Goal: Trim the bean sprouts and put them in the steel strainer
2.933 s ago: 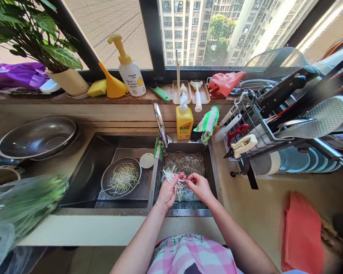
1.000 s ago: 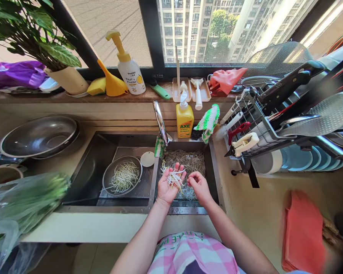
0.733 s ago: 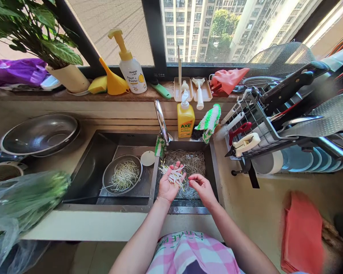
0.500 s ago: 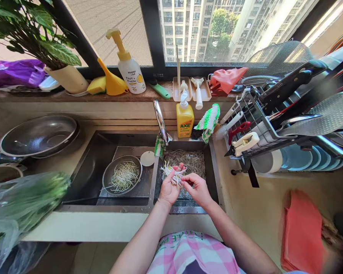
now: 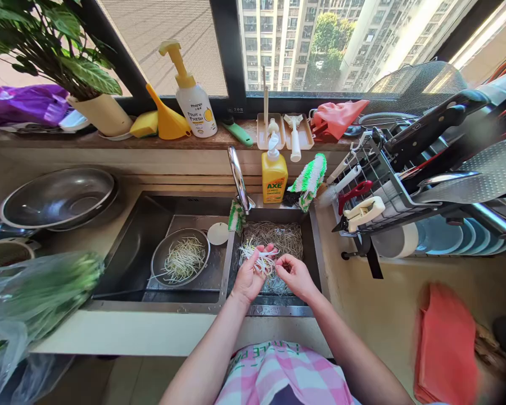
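Note:
A loose bunch of white bean sprouts [image 5: 261, 262] lies in my left hand [image 5: 249, 281], whose fingers curl around it above the right sink basin [image 5: 317, 270]. Just to the right, my right hand [image 5: 296, 277] has thumb and forefinger pinched together at the edge of the bunch; anything between them is too small to make out. Beneath both hands, many bean sprouts [image 5: 284, 237] fill the water in that basin. In the left basin [image 5: 129, 247], a round strainer bowl [image 5: 153, 264] holds a heap of sprouts.
A chrome faucet [image 5: 238, 177] rises behind the basins, beside a yellow soap bottle [image 5: 274, 181]. To the right stands a dish rack [image 5: 388, 208] with knives and plates. Pans [image 5: 59, 197] and bagged greens [image 5: 46, 292] sit at left; a red cloth [image 5: 446, 343] lies at right.
My right hand has drawn slightly away to the right from the bunch in my left hand. The left hand stays nearly in place, and the view has shifted a little.

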Motion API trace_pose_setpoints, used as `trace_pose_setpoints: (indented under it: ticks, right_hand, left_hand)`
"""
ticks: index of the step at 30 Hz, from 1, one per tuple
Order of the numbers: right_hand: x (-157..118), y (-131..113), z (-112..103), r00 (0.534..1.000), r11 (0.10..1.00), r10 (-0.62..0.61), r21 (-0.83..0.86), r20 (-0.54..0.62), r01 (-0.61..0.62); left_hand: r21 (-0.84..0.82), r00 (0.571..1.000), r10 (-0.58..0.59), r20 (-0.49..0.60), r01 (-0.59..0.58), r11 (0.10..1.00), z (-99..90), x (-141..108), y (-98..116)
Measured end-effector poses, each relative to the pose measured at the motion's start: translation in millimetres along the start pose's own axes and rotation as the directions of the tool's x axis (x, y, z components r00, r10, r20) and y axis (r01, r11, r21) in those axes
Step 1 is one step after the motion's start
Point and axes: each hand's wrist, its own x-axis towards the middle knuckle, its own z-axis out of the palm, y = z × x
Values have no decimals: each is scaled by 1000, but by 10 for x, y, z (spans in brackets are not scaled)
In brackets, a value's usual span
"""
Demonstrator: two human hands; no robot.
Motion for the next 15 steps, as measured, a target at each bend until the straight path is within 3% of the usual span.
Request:
trace_pose_setpoints:
  ticks: [5, 7, 9, 12, 15]
  right_hand:
    - [-49, 187, -146, 995, 994, 101, 41, -11, -100]
    - [-77, 347, -211, 987, 983, 156, -105, 26, -153]
    - [-97, 511, -258, 984, 916, 177, -372, 36, -151]
    - [-86, 609, -280, 995, 799, 98, -596, 8, -74]
    - [-23, 432, -247, 996, 851, -75, -524, -48, 39]
  left_hand:
    - [-117, 1000, -14, 18, 16, 993, -12, -12, 130]
    - [-143, 1000, -4, 25, 8, 990, -19, -21, 176]
    - [-142, 999, -4, 44, 11, 990, -25, -31, 201]
    - [-86, 998, -21, 65, 27, 996, -34, -51, 193]
    - [97, 1000, -6, 31, 3, 995, -53, -61, 126]
